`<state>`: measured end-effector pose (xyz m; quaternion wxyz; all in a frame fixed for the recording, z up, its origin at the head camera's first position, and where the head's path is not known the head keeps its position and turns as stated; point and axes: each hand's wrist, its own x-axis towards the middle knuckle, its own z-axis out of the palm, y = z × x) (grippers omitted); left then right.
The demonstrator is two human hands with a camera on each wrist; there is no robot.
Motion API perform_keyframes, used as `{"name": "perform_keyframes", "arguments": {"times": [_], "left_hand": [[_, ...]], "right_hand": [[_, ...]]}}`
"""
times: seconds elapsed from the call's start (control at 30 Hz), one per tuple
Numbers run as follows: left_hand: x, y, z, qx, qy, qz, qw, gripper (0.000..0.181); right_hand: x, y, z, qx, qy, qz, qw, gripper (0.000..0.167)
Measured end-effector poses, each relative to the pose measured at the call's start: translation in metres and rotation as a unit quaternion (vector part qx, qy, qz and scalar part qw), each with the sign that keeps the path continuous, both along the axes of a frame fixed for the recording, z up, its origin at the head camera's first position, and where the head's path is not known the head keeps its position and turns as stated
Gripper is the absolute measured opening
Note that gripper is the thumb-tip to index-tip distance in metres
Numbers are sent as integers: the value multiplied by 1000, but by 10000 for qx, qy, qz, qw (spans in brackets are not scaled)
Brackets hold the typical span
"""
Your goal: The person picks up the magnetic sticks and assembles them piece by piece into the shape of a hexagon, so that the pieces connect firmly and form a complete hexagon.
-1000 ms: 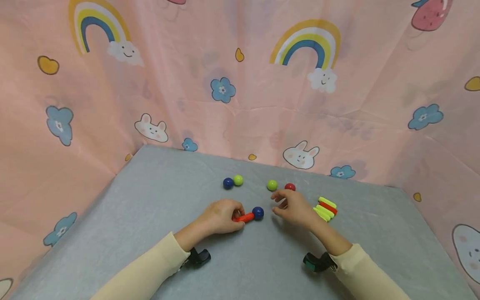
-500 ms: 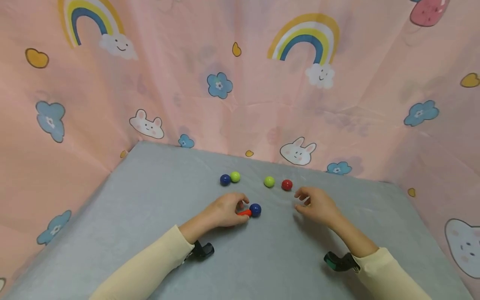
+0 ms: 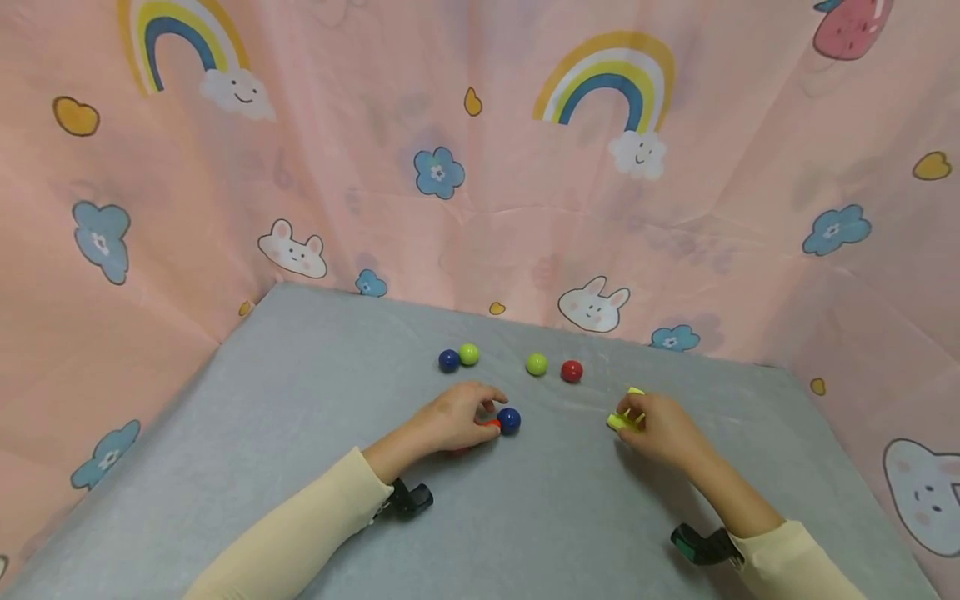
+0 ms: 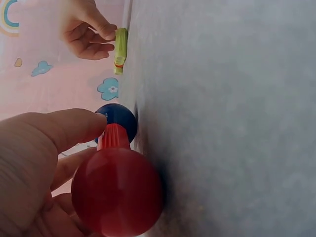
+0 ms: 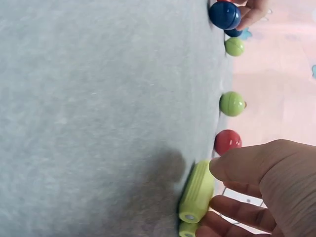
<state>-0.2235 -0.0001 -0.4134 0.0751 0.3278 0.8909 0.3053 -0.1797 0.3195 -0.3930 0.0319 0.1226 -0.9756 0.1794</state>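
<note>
My left hand (image 3: 453,418) grips a short red toy rod (image 4: 114,137) just over the grey surface. A blue ball (image 3: 509,421) sits on the rod's far end, a red ball (image 4: 118,192) on its near end. In the left wrist view my thumb lies along the rod and touches the blue ball. At the right, my right hand (image 3: 666,429) pinches a yellow-green rod (image 5: 197,191) between thumb and fingers. Another yellow-green rod (image 5: 187,229), with a metal dot in its end, lies beside it. My hand hides most of that row in the head view.
Toward the back lie a dark blue ball (image 3: 448,361) and a green ball (image 3: 468,354) side by side. A second green ball (image 3: 536,364) and a loose red ball (image 3: 572,372) stand farther right. A pink patterned curtain (image 3: 480,242) borders the grey table (image 3: 337,367).
My right hand has moved right, away from near the loose red ball, to the rods and taken hold of one. My left hand has slid slightly toward the blue ball on its rod.
</note>
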Motion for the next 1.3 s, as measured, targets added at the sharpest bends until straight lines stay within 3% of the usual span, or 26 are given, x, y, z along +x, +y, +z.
{"name": "perform_keyframes", "arguments": {"times": [0.3, 0.53, 0.8, 1.1, 1.3], "left_hand": [[2, 3, -3, -54, -85, 7, 9999, 39], [2, -1, -3, 111, -231, 202, 9995, 36], [1, -6, -7, 150, -171, 315, 9992, 35], [1, -12, -6, 271, -244, 463, 9983, 33], [1, -15, -7, 315, -236, 526, 9978, 31]], "right_hand": [[2, 2, -5, 115, -4, -69, 9999, 18], [2, -1, -10, 127, 59, -130, 9998, 20], [0, -5, -12, 198, 50, -232, 9995, 18], [-2, -18, -9, 33, -325, -379, 9987, 18], [-5, -35, -7, -353, -694, -424, 9961, 18]]}}
